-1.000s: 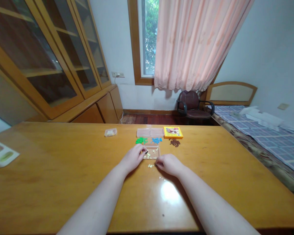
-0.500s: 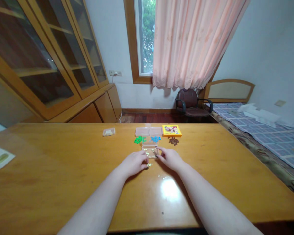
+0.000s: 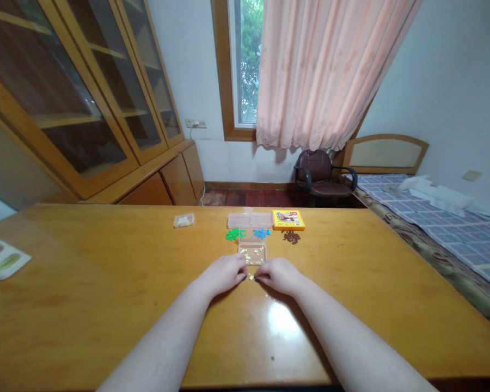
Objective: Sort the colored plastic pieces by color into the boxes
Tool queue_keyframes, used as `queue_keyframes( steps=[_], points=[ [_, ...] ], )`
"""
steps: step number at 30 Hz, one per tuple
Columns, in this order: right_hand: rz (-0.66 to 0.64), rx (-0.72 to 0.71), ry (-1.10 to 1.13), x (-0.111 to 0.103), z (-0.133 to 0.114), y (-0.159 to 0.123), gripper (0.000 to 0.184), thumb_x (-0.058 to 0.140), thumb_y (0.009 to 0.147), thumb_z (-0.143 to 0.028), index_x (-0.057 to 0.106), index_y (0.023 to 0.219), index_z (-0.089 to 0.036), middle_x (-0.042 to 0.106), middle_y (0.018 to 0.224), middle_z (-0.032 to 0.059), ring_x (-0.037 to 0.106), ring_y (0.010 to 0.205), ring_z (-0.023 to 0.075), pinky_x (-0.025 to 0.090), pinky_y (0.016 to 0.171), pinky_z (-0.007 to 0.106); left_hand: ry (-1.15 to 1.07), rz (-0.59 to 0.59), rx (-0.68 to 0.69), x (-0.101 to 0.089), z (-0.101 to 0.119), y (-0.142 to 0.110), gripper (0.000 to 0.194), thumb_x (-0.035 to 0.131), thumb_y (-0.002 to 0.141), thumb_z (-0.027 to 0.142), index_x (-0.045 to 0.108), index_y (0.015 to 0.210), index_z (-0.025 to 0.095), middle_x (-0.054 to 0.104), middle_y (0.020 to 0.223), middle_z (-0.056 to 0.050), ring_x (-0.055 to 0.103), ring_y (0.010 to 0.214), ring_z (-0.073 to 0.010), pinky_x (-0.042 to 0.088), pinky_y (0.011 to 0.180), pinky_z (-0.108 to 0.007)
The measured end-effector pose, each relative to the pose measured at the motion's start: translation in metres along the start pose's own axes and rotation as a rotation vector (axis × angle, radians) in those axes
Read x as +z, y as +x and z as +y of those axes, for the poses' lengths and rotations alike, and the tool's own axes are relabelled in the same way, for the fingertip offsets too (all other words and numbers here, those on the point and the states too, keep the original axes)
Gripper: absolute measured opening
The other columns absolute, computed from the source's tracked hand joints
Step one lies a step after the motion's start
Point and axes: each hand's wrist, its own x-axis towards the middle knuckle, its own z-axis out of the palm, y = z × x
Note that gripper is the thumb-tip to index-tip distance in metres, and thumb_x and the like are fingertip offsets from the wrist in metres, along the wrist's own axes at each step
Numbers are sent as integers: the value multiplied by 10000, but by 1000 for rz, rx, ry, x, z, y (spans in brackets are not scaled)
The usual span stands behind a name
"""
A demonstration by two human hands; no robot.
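Observation:
On the table, my left hand [image 3: 225, 273] rests with its fingers curled together, just left of a few small pale yellow pieces [image 3: 251, 277]. From the other side, my right hand [image 3: 281, 275] has thumb and fingertips pressed together at the right edge of those pieces. Whatever either hand may hold is too small to make out. Directly beyond both hands lies an open clear plastic box [image 3: 265, 255] with several more pale yellow pieces scattered in it. Its raised lid side stretches toward green pieces [image 3: 232, 234] and blue pieces [image 3: 261, 233].
A pile of brown pieces [image 3: 291, 237] lies in front of a yellow box [image 3: 288, 219]. Clear trays [image 3: 240, 220] lie beside that box. Farther left is a small clear container [image 3: 183, 220] with pale contents. A white object [image 3: 4, 260] sits at the table's left edge.
My right hand has drawn back from the clear box toward me, to the loose yellow pieces, and its fingers have come together. My left hand stays nearly in place. The view has shifted slightly.

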Motion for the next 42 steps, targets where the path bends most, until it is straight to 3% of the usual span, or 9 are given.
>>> queue_keyframes(
  steps=[4,8,11,15,21,31,34,37,42],
  points=[
    [-2,18,-38,-1,-2,0,191,538,841,-269,717,908,-262,726,865,20,642,751,156,395,658,229,-76,147,53,-8,3,1,120,503,822,204,623,825,207,588,873,-20,569,812,-150,439,732,-246],
    [-19,34,-81,-1,-4,0,185,538,839,-256,714,892,-242,721,844,37,628,715,150,381,639,225,-74,323,-39,-9,3,3,183,496,851,224,609,993,206,576,1000,-47,554,954,-177,428,860,-293],
    [-20,51,-95,-1,-5,0,181,532,841,-258,709,870,-230,715,820,42,617,694,147,370,626,224,-47,251,-53,-6,1,3,216,536,832,230,584,1043,227,576,1029,-34,564,939,-180,438,832,-290],
    [-13,54,-82,-1,-5,0,193,513,850,-267,702,861,-226,712,815,41,617,691,147,361,616,226,0,74,9,-3,2,1,101,575,798,217,616,888,239,587,947,-7,583,849,-166,439,753,-258],
    [5,60,-71,0,-4,1,184,523,842,-269,697,822,-213,706,781,42,615,672,146,358,603,224,55,-8,-9,2,5,4,76,558,808,236,632,793,228,589,882,-12,582,795,-166,422,686,-242],
    [351,239,94,3,11,4,221,508,864,-283,685,973,-209,713,872,55,634,769,168,435,701,243,14,7,-35,3,7,3,67,521,800,200,584,778,201,608,834,-30,588,752,-173,432,676,-254],
    [290,223,88,1,10,3,257,501,868,-302,673,1041,-222,715,919,57,641,787,172,439,706,248,13,-1,-39,3,7,2,60,521,799,196,581,795,198,612,842,-37,589,753,-175,436,676,-258],
    [146,75,105,-1,5,0,239,496,872,-314,696,980,-243,719,903,37,643,788,158,434,701,233,21,-1,-13,0,6,2,77,512,818,213,583,792,200,605,854,-33,584,773,-171,440,692,-256],
    [-7,-62,89,4,-4,-1,258,534,857,-360,675,1057,-278,712,981,21,647,861,167,438,753,242,18,228,-39,-6,-2,4,172,435,886,244,598,869,193,583,912,-44,571,833,-170,449,764,-279]
  ],
)
